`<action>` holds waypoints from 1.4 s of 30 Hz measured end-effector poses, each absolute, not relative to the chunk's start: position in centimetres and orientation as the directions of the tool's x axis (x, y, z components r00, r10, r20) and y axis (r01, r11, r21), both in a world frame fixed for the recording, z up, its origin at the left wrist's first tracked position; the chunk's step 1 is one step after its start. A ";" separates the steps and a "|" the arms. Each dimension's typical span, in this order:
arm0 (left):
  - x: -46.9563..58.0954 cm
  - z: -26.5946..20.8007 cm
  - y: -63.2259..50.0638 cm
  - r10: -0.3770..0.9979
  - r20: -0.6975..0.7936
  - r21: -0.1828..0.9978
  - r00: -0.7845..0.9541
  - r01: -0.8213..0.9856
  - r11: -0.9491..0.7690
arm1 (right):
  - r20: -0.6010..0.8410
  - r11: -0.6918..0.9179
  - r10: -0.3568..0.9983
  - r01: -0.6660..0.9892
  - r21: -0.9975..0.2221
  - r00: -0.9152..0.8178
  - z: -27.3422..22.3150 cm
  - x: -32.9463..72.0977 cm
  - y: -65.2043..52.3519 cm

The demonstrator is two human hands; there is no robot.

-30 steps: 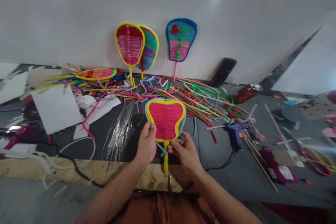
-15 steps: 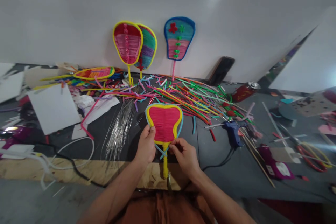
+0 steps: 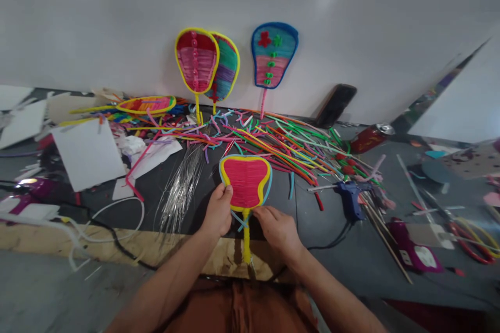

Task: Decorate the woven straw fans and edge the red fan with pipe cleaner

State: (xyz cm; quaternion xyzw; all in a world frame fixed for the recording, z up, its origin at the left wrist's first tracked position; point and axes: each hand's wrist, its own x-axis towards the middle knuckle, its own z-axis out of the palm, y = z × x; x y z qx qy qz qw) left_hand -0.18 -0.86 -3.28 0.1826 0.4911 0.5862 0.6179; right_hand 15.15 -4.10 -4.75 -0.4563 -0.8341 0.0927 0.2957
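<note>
In the middle of the head view, a hand fan (image 3: 246,182) stands upright, with a red pipe-cleaner face, a yellow rim and a yellow handle (image 3: 246,244). My left hand (image 3: 217,210) grips its left edge, thumb on the front. A light-blue pipe cleaner (image 3: 269,187) loops loosely around the rim, standing off it on the right side; its ends cross beside the top of the handle. My right hand (image 3: 278,230) is closed in a pinch at the fan's lower right, where the blue pipe cleaner passes; the fingertips partly hide it.
Behind lie many loose pipe cleaners (image 3: 273,145) and a silver wire bundle (image 3: 182,187). Finished fans (image 3: 197,60) and a blue-rimmed fan (image 3: 274,57) lean on the wall. To the right are a blue glue gun (image 3: 351,200), a can (image 3: 369,138), a phone (image 3: 336,105) and scissors (image 3: 471,242).
The camera view has shifted slightly, so the background sits further right. My right hand has turned a little, its fingers still pinched by the fan's base. My left hand keeps its hold.
</note>
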 end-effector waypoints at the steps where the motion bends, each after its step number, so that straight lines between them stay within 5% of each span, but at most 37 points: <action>1: -0.2 -3.3 -0.8 0.904 -0.394 0.802 -0.166 -0.543 0.250 | 0.418 0.592 0.793 0.722 -0.358 -0.443 -4.5 15.3 -4.0; 4: -0.1 -3.5 -0.8 0.908 -0.387 0.808 -0.161 -0.533 0.250 | 0.435 0.657 0.735 0.704 -0.269 -0.520 -3.9 15.5 -3.5; 11: -0.2 -4.1 -1.0 0.926 -0.344 0.881 -0.155 -0.394 0.262 | 0.353 0.737 0.674 0.556 -0.383 -0.649 -4.6 16.0 -2.3; 20: 0.3 -4.3 -0.8 0.900 -0.359 0.926 -0.248 -0.217 0.309 | 0.178 0.956 0.292 0.282 -0.082 -0.940 -3.4 17.3 -0.1; 25: 0.5 -4.5 -0.9 0.892 -0.346 0.933 -0.292 -0.208 0.294 | 0.107 0.989 0.147 0.143 -0.040 -0.983 -2.6 17.1 0.9; 36: 0.3 -3.4 -1.0 0.903 -0.338 0.938 -0.267 -0.175 0.299 | 0.318 0.991 0.133 0.120 -0.061 -0.939 -3.7 17.1 0.9; 39: -0.5 -2.6 -0.9 0.934 -0.282 0.959 -0.220 -0.046 0.279 | 0.333 0.991 0.134 0.125 -0.047 -0.933 -3.8 17.2 0.9; 42: -2.0 -1.5 -0.6 0.969 -0.202 0.925 -0.142 0.299 0.236 | 0.321 0.992 0.129 0.121 -0.045 -0.938 -3.8 17.2 0.9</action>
